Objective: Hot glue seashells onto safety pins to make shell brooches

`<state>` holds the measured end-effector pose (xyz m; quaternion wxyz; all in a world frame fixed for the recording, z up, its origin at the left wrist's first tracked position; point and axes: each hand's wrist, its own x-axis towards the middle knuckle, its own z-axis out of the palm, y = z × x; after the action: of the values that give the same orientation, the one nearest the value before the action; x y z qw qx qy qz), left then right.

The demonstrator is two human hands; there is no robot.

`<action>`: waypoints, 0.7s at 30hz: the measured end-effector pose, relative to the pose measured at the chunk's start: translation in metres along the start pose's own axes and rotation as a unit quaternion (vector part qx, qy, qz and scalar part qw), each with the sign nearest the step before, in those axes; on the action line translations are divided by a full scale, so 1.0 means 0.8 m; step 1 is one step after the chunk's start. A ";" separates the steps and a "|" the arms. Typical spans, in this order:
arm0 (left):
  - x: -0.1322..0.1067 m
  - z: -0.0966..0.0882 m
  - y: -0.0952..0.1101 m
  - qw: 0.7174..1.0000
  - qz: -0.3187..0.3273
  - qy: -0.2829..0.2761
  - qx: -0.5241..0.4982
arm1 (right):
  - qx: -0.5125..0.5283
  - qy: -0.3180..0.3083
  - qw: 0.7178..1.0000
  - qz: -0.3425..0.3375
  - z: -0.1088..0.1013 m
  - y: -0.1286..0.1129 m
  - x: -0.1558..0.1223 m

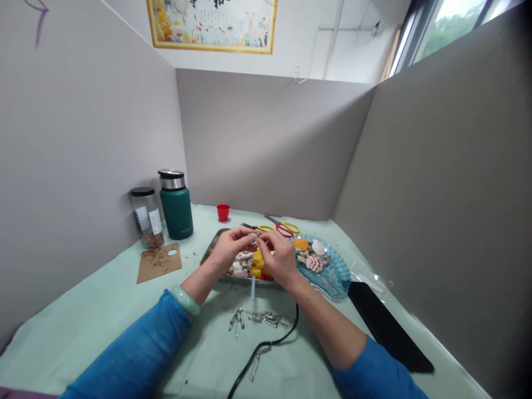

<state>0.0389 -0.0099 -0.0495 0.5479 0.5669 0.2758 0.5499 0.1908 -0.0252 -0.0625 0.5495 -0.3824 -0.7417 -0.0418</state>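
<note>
My left hand [228, 249] and my right hand [280, 257] meet over a metal tray [226, 280]. Fingers and thumbs of both are closed on a small whitish piece [254, 238], possibly a shell; the fingertips partly cover it. Beneath them, a yellow glue gun [257, 266] lies in the tray, with a pale glue stick [253, 285] jutting over the near rim. Shells [240, 270] fill the tray's left part. Close to my right hand is a scalloped blue plate [338, 277], bearing a striped shell [314, 263], an orange shell [300, 244] and other shells.
Metal safety pins [236, 318] and a black cord [266, 344] lie in front. Scissors [286, 228] and a red cup [223, 213] stand behind. Leftward are a green flask [177, 210], a jar [147, 219] and cardboard [159, 264]; rightward, a black slab [388, 327]. Partitions enclose the table.
</note>
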 end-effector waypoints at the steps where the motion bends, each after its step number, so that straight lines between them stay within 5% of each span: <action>1: 0.000 0.000 0.000 1.000 0.002 0.000 0.003 | 0.000 0.000 1.000 0.000 0.000 0.000 0.000; 21: -0.003 0.004 0.005 0.999 0.015 0.017 0.031 | -0.010 -0.003 1.000 0.004 -0.002 -0.005 0.000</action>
<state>0.0400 -0.0142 -0.0457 0.5172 0.5781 0.2933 0.5589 0.1901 -0.0288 -0.0607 0.5439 -0.3910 -0.7410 -0.0458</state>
